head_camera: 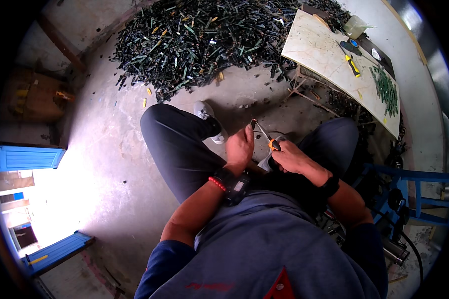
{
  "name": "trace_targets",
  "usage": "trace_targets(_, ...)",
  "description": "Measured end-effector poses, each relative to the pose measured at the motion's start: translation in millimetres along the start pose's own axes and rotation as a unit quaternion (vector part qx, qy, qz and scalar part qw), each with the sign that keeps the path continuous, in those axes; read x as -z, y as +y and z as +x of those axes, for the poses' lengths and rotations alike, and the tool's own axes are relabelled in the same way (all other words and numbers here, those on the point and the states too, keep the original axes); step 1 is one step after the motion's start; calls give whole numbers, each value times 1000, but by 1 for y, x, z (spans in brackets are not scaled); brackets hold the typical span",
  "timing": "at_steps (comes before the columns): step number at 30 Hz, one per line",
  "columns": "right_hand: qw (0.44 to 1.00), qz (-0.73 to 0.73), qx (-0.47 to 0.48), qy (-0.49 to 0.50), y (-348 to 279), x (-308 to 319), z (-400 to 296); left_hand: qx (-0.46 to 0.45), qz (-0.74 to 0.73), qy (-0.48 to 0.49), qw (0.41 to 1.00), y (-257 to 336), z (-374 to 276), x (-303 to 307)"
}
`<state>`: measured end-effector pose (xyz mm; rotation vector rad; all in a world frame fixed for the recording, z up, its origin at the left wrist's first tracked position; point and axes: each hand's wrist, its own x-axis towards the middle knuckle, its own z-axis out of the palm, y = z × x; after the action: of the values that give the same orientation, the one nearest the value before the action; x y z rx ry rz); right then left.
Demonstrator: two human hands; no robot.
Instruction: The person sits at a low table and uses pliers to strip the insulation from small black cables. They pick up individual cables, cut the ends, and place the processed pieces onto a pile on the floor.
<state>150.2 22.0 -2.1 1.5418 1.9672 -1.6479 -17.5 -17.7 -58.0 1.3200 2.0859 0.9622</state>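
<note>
My left hand (240, 146) pinches a small dark piece (253, 122) between thumb and fingers, in front of my knees; a coppery spot shows at its top. Wrapped around an orange-and-black handle, my right hand (291, 156) grips a screwdriver (274, 144). Its metal shaft slants up and left, and the tip meets or nearly meets the small piece. Whether the tip touches it I cannot tell. Most of the piece is hidden by my left thumb.
A big heap of dark and green strips (205, 41) covers the floor ahead. On a pale tabletop (321, 48) at right lie a yellow-and-black screwdriver (352, 66), green strips (385, 91) and a plastic cup (354, 27). Blue chair (415, 194) stands right; a cardboard box (41, 97) left.
</note>
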Motion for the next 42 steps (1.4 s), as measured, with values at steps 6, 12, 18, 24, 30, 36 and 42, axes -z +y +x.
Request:
trace_targets(6, 931, 350, -15, -101, 6, -9, 0, 19, -16, -7, 1000, -1, -1, -1)
trace_targets(12, 908, 403, 24, -115, 6, -14, -5, 58, -73, -36, 995, -8, 3, -6)
trace_targets(18, 979, 191, 72, -14, 5, -2, -9, 53, -62, -23, 996, -3, 1, -4)
trace_targets(24, 994, -53, 94, -16, 10, 18, -3, 47, -52, -22, 997, -1, 0, -3)
trace_targets(30, 972, -233, 27, 28, -10, 23, -5, 40, -21, -20, 999, -1, 1, -2)
trace_targets(36, 951, -304, 19, 63, -27, 20, -13, 35, -5, -24, 999, 0, 1, -2)
trace_targets(42, 935, -339, 28, 95, -22, 12, -10, 35, -8, -29, 999, 0, 1, -2)
